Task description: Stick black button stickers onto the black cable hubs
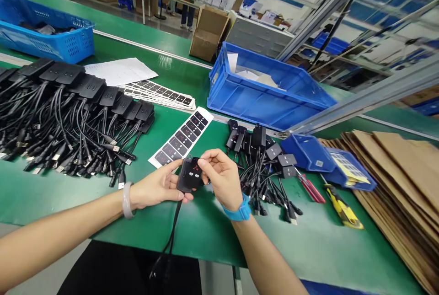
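Observation:
My left hand (161, 187) is closed around a small black control box (184, 179) with dark cables hanging below it. A black label sticker (195, 171) with red marks and two white ovals lies over the right part of the box. My right hand (221, 176) pinches that sticker at its upper right edge; whether it is fully stuck down I cannot tell. Just behind my hands lies a white sheet of black label stickers (183, 137). On the left is a big pile of black boxes with cables (82, 116), some ending in USB plugs. A smaller pile (260, 162) sits on the right.
A blue crate (260, 103) holding papers stands behind. At far left is a blue basket (68, 45). More label sheets (161, 93) lie under white paper (120, 72). To the right are small blue bins (307, 153), a red screwdriver (310, 187), a yellow-handled tool (343, 208) and stacked cardboard (394, 180).

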### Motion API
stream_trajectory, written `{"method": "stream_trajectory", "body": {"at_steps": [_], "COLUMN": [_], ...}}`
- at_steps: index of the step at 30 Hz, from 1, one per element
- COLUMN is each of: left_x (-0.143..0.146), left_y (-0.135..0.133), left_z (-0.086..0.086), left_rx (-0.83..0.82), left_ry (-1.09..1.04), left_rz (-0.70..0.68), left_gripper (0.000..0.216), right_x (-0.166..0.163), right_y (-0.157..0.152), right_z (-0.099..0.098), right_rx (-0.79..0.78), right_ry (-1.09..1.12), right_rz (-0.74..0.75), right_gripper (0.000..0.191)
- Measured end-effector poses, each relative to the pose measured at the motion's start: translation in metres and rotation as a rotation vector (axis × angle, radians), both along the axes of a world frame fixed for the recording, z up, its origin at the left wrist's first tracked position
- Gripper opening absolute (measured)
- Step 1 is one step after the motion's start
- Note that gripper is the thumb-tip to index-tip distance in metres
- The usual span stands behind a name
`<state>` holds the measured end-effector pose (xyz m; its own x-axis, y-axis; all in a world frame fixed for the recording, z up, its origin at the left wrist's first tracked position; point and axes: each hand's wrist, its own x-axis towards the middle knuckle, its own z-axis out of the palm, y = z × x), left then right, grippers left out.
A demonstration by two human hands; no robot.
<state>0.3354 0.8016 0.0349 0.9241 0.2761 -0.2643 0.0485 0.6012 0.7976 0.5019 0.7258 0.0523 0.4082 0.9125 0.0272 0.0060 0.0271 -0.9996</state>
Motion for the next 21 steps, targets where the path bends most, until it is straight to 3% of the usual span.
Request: {"method": "stream_trajectory", "body": {"at_steps": [9, 16, 21], "left_x": [-0.0006, -0.0009, -0.0013], "left_y": [-0.0025, -0.0025, -0.0028], "left_z": [-0.0029, -0.0045, -0.0029], "left_rx": [-0.027, -0.053, -0.06], "left_ry": [0.001, -0.004, -0.015], "left_rz": [0.003, 0.008, 0.005], "left_gripper": [0.083, 0.086, 0.084], "right_x": [-0.0064, -0.0039, -0.0048], "right_y": [-0.0023, -0.0043, -0.004], "right_z": [-0.0009, -0.0009, 0.0], "right_rx": [-0.051, -0.07, -0.034], "right_ry": [-0.117, -0.026, -0.093], "right_rz": [-0.006, 0.012, 0.002], "right_gripper": [0.022, 0.025, 0.018]}}
